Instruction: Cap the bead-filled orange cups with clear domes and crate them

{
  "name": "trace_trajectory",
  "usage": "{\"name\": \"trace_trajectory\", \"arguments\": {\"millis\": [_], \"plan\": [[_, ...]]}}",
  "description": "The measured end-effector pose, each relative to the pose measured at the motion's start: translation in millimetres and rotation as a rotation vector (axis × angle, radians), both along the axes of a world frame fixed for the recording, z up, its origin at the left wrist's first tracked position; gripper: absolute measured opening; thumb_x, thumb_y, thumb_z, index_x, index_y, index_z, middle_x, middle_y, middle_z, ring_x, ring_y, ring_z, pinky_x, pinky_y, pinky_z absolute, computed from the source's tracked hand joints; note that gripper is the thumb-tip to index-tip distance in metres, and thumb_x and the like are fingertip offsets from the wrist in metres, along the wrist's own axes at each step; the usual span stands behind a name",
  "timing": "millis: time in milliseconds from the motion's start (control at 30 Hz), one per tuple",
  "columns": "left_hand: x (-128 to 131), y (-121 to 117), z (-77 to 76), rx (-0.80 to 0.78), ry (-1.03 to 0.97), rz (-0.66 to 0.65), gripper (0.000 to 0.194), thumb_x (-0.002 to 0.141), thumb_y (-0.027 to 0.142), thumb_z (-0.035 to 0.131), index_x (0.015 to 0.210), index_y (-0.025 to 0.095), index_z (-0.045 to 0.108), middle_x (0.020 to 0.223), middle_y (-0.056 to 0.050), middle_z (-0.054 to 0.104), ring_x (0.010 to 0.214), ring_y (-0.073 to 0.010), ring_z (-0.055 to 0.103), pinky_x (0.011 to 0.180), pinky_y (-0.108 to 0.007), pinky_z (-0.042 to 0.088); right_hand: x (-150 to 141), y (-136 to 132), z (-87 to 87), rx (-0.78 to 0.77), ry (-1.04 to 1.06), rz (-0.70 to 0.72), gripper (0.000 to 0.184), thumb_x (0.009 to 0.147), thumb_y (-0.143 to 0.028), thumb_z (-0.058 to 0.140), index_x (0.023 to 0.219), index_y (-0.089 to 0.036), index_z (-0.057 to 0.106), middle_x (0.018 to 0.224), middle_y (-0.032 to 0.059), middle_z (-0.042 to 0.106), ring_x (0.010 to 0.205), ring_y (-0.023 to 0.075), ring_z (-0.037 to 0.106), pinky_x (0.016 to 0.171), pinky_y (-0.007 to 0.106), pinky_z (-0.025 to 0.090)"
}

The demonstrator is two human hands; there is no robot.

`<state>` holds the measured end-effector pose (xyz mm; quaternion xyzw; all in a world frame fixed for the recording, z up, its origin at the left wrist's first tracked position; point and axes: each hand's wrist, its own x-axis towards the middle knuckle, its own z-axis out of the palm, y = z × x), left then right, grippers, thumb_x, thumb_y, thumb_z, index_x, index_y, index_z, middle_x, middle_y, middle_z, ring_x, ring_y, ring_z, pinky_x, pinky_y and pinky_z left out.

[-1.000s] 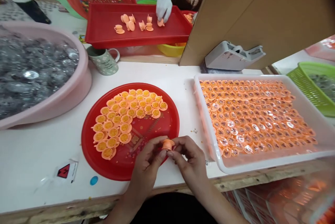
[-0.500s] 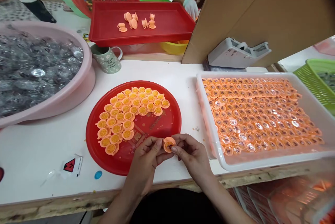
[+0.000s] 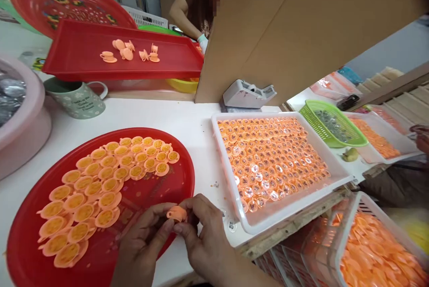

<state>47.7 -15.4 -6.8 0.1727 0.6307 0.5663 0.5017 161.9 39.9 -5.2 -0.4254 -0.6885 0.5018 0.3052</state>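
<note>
Between the fingertips of both hands is a small orange toy teacup (image 3: 176,214), turned on its side. My left hand (image 3: 147,238) pinches it from the left, and my right hand (image 3: 204,229) grips its right side. Below and left of them lies a round red tray (image 3: 177,179) with rows of orange toy cups on saucers (image 3: 107,174), yellow inside. Right of my hands stands a white bin (image 3: 234,202) filled with rows of similar orange cups (image 3: 268,162) that have shiny, dark-printed tops.
A rectangular red tray (image 3: 80,61) at the back holds several loose toy cups. Near it are a green mug (image 3: 78,101), a pink tub (image 3: 30,112) and a tape dispenser (image 3: 248,94) by a cardboard partition (image 3: 254,32). A crate of orange parts (image 3: 378,246) stands low at right. A co-worker's gloved hand (image 3: 203,42) shows behind.
My view has swung to the right, bringing the green basket and the crate of orange parts into fuller sight. The toy cup between my hands has been turned from face-up onto its side.
</note>
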Motion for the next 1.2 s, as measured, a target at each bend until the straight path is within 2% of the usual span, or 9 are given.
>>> {"name": "trace_trajectory", "arguments": {"millis": [100, 167, 233, 400, 567, 733, 833, 1067, 1200], "plan": [[7, 8, 8.8, 0.013, -0.006, -0.033, 0.051, 0.072, 0.045, 0.073, 0.117, 0.024, 0.061, 0.106, -0.006, 0.072, 0.094, -0.0233, 0.068, 0.08, -0.03, 0.059, 35, 47, 7.5, -0.16, 0.08, -0.106, 0.016, 0.076, -0.028, 0.069, 0.088, -0.019, 0.067, 0.07, 0.0005, 0.062, 0.059, 0.0131, 0.054, 0.055, 0.026, 0.045], [6, 9, 7.6, -0.003, 0.02, -0.069, 0.055, 0.071, 0.048, 0.074, 0.119, 0.025, 0.061, 0.106, -0.007, 0.072, 0.094, -0.0244, 0.068, 0.081, -0.031, 0.059, 71, 91, 8.1, -0.175, 0.121, -0.364, 0.031, 0.073, -0.036, 0.073, 0.097, -0.019, 0.064, 0.074, 0.0003, 0.064, 0.059, 0.0132, 0.057, 0.057, 0.028, 0.048], [3, 7, 1.8, -0.066, 0.069, -0.106, 0.046, 0.069, 0.048, 0.075, 0.106, 0.023, 0.068, 0.102, -0.007, 0.074, 0.096, -0.0252, 0.068, 0.084, -0.03, 0.058, 105, 137, 3.4, -0.138, 0.075, -0.597, 0.035, 0.067, -0.038, 0.078, 0.089, -0.016, 0.062, 0.068, -0.0014, 0.062, 0.056, 0.013, 0.059, 0.057, 0.028, 0.05], [-7, 1, -10.4, -0.158, 0.166, -0.221, 0.037, 0.065, 0.052, 0.076, 0.088, 0.023, 0.075, 0.094, -0.005, 0.076, 0.094, -0.0263, 0.069, 0.083, -0.029, 0.058, 139, 204, -25.3, -0.196, -0.069, -0.624, 0.023, 0.083, -0.033, 0.07, 0.077, -0.012, 0.06, 0.064, -0.0028, 0.06, 0.053, 0.0099, 0.058, 0.055, 0.025, 0.051], [-4, 1, -10.3, -0.146, 0.225, -0.258, 0.033, 0.065, 0.052, 0.075, 0.084, 0.025, 0.075, 0.09, -0.004, 0.076, 0.091, -0.0251, 0.07, 0.082, -0.027, 0.057, 132, 209, -40.2, -0.176, -0.198, -0.553, 0.023, 0.092, -0.034, 0.06, 0.087, -0.012, 0.063, 0.072, -0.0013, 0.064, 0.058, 0.0092, 0.06, 0.056, 0.024, 0.052], [0, 0, -12.7, -0.157, 0.204, -0.201, 0.031, 0.066, 0.05, 0.074, 0.083, 0.025, 0.075, 0.087, -0.003, 0.076, 0.089, -0.0249, 0.07, 0.081, -0.027, 0.057, 131, 191, -35.4, -0.101, -0.296, -0.424, 0.014, 0.073, -0.028, 0.072, 0.071, -0.014, 0.068, 0.058, 0.0003, 0.065, 0.057, 0.015, 0.062, 0.056, 0.025, 0.051], [-1, 1, -14.4, -0.162, 0.212, -0.216, 0.031, 0.066, 0.05, 0.074, 0.083, 0.025, 0.074, 0.089, -0.003, 0.076, 0.091, -0.0246, 0.069, 0.081, -0.027, 0.056, 119, 181, -33.8, -0.063, -0.329, -0.32, 0.003, 0.065, -0.017, 0.069, 0.066, -0.018, 0.072, 0.066, 0.0013, 0.071, 0.065, 0.0173, 0.066, 0.063, 0.027, 0.052], [-2, -1, -14.0, -0.163, 0.236, -0.248, 0.029, 0.068, 0.049, 0.071, 0.082, 0.025, 0.074, 0.089, -0.004, 0.075, 0.091, -0.0263, 0.068, 0.082, -0.031, 0.055, 98, 186, -33.3, -0.001, -0.409, -0.209, 0.016, 0.065, -0.012, 0.059, 0.066, -0.019, 0.074, 0.056, -0.0015, 0.067, 0.053, 0.0145, 0.059, 0.052, 0.024, 0.046], [-1, 0, -4.3, -0.151, 0.236, -0.233, 0.021, 0.07, 0.043, 0.071, 0.081, 0.025, 0.074, 0.085, -0.002, 0.075, 0.086, -0.0232, 0.068, 0.079, -0.027, 0.054, 98, 178, -19.4, 0.029, -0.433, -0.213, 0.014, 0.067, -0.013, 0.061, 0.072, -0.017, 0.074, 0.058, 0.0008, 0.066, 0.053, 0.0157, 0.059, 0.052, 0.025, 0.046]]}}
